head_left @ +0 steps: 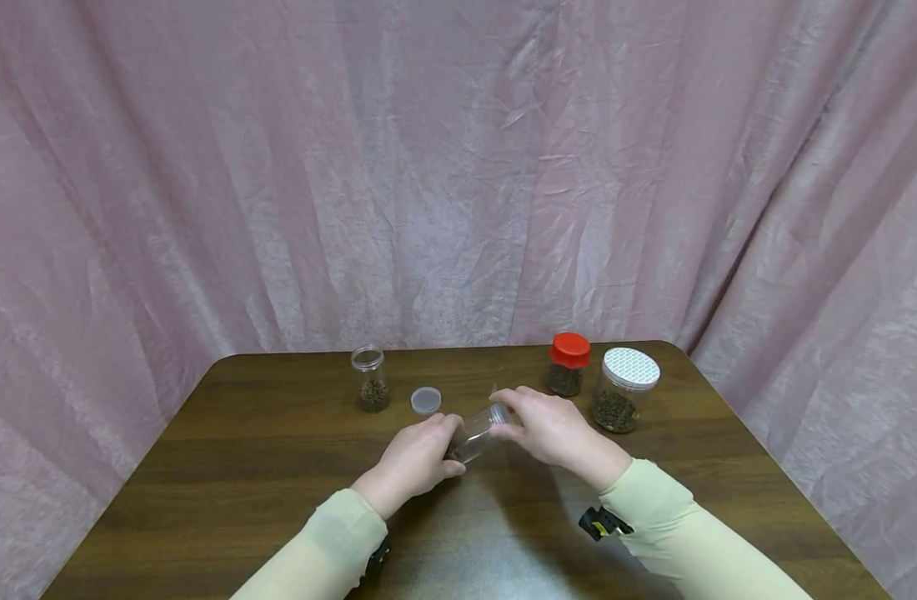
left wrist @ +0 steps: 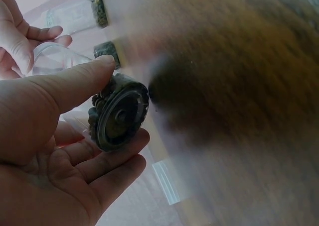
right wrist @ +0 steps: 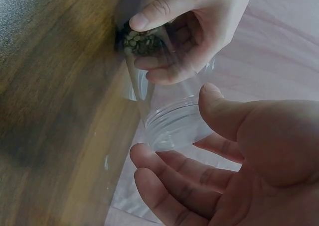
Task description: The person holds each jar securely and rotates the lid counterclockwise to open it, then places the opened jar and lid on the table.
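At the near edge of the tabletop [head_left: 241, 467], two pale yellow-green sleeves come in: left sleeve [head_left: 331, 533], right sleeve [head_left: 699, 525]. Black device [head_left: 604, 523] under the right cuff, another dark one partly hidden by the left. Left hand [head_left: 417, 457] has the bottom end of a clear jar [head_left: 475, 437]; thumb on one side, fingers curled on the other, clamped on it. Right hand [head_left: 543, 423] has the neck end, thumb and fingers clamped on the ridged rim from opposite sides. So the jar is between the two hands, around the middle of the tabletop, tilted, bottom toward the left hand, neck higher toward the right. Dark seed-like bits [right wrist: 143, 43] sit at its bottom. Can't tell if it touches the wood, or if its mouth is capped.

Past the hands, on the right: wide jar with white patterned lid [head_left: 631, 368], dark bits inside, upright. Just beyond the left hand: round translucent lid [head_left: 426, 400], lying on the tabletop. Farther left: upright clear jar with an uncovered-looking mouth [head_left: 371, 382], similar bits in its lower part. Back right, near the white-topped one: smaller jar with red lid [head_left: 569, 350], also upright, also holding dark bits. Behind everything hangs a pink, crushed-looking curtain [head_left: 443, 183], folds running mostly downward.
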Demonstrator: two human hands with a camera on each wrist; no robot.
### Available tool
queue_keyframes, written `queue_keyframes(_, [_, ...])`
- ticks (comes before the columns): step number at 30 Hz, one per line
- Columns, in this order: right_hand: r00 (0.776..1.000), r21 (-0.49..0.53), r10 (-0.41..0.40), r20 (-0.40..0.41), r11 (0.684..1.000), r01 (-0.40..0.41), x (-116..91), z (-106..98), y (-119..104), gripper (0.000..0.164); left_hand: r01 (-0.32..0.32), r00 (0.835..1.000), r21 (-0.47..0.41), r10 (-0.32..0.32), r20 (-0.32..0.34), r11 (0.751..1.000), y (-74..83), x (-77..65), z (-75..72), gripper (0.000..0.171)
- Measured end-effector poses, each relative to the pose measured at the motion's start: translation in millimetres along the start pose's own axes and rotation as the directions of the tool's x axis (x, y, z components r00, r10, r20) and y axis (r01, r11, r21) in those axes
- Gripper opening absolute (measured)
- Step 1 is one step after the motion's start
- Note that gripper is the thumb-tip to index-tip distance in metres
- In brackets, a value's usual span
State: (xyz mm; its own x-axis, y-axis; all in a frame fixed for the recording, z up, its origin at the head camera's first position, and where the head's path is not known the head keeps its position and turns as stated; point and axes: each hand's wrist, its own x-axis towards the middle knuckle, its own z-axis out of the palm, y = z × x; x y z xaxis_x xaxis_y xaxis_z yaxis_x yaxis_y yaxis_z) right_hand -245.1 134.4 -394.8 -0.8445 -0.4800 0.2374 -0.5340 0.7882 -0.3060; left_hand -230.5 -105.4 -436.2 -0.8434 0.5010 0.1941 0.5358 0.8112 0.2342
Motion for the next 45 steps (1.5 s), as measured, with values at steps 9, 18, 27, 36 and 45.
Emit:
queue_keyframes(9, [0.999, 0.005, -0.045, -0.004, 0.999, 0.045, -2, -2, 0, 0.05, 0.01, 1.0, 0.006, -0.01, 0.005, 1.0, 0.1, 0.4, 0.9, 0.046])
queue_keyframes(18, [0.998, 0.025, 0.046, 0.044, 0.999, -0.047, 2, -2, 1, 0.058, 0.018, 1.0, 0.006, -0.018, 0.015, 1.0, 0.4, 0.3, 1.8, 0.046])
queue_keyframes(27, [0.991, 0.016, 0.103, 0.08, 0.994, -0.105, 8, -1, 2, 0.044, 0.019, 0.999, 0.009, -0.019, 0.026, 1.0, -2.0, 1.3, 5.0, 0.046])
queue_keyframes(36, [0.994, 0.009, 0.073, 0.076, 0.997, -0.074, 8, 1, 2, 0.039, 0.027, 0.999, 0.002, -0.027, 0.043, 1.0, -1.8, 2.3, 2.8, 0.047])
queue_keyframes(45, [0.998, 0.074, -0.03, 0.053, 0.997, 0.026, 2, -1, 4, 0.043, 0.023, 0.999, -0.007, -0.023, 0.03, 1.0, -1.3, 0.7, 1.3, 0.051])
